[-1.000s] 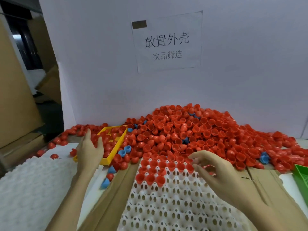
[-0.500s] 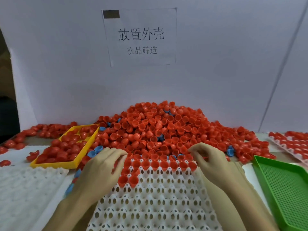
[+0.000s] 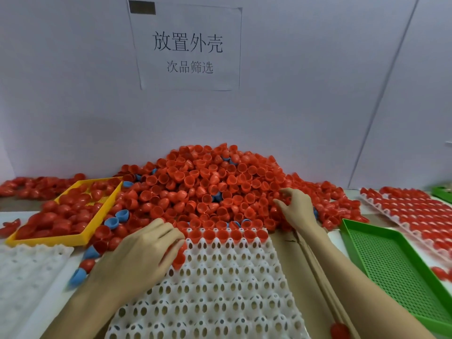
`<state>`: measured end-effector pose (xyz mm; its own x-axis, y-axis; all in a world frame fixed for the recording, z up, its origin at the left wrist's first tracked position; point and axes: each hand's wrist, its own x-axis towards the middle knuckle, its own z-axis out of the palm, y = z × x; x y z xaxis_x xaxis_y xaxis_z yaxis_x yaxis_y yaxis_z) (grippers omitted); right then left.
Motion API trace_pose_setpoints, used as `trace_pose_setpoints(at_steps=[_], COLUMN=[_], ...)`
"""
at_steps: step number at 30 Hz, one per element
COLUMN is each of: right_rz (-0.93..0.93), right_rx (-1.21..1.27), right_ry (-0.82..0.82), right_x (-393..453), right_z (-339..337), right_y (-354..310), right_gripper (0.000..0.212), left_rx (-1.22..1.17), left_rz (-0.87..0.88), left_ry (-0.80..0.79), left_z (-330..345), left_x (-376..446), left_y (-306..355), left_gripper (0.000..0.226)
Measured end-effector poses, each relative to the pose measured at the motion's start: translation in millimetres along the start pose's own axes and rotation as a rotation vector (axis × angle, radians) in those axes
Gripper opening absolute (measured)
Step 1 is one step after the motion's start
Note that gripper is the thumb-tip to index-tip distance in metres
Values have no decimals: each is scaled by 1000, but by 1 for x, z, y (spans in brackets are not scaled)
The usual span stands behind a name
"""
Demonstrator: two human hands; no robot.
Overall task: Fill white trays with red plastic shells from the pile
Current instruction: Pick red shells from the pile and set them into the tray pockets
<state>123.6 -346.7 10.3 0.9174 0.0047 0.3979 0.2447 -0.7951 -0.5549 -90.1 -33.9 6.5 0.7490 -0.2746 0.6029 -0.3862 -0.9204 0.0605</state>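
A big pile of red shells (image 3: pixel 208 187) lies against the back wall. In front of it the white tray (image 3: pixel 220 277) holds one row of red shells (image 3: pixel 220 234) along its far edge; its other cells are bare. My left hand (image 3: pixel 146 250) hovers over the tray's far left corner, fingers curled round a red shell (image 3: pixel 180 257) just below that row. My right hand (image 3: pixel 297 207) reaches into the pile's right side, fingers curled among the shells there.
A yellow tray (image 3: pixel 73 239) with red shells sits at the left, blue shells (image 3: pixel 115 220) beside it. Another white tray (image 3: pixel 24 272) lies front left. A green mesh tray (image 3: pixel 391 265) and a filled white tray (image 3: pixel 415 211) are at the right. Cardboard (image 3: pixel 293 265) lies under the tray.
My left hand came from the yellow tray to the white tray's left corner. My right hand left the tray's far edge and moved up into the pile. The view swung right.
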Motion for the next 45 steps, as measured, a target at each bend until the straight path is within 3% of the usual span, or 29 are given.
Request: trace_pose_setpoints(at_steps=[5, 11, 20, 26, 31, 34, 45], right_rz=[106, 252, 334, 219, 129, 95, 95], right_rx=[224, 678, 1336, 1389, 1406, 1372, 1410], right_ry=[120, 154, -161, -577, -894, -961, -979], right_x=[-1, -11, -45, -76, -105, -116, -123], right_z=[14, -3, -31, -44, -38, -32, -28], right_y=[2, 0, -8, -49, -83, -94, -100], right_gripper=[8, 12, 28, 31, 29, 24, 29], left_rx=[-12, -30, -67, -255, -736, -880, -1110], left_rz=[10, 10, -25, -133, -368, -399, -499], left_ry=[-19, -3, -38, 10, 56, 48, -53], left_z=[-1, -3, -1, -13, -9, -1, 4], left_x=[-1, 1, 1, 6, 12, 10, 10], left_y=[-1, 0, 7, 40, 61, 63, 49], left_gripper=[34, 31, 31, 20, 51, 55, 19])
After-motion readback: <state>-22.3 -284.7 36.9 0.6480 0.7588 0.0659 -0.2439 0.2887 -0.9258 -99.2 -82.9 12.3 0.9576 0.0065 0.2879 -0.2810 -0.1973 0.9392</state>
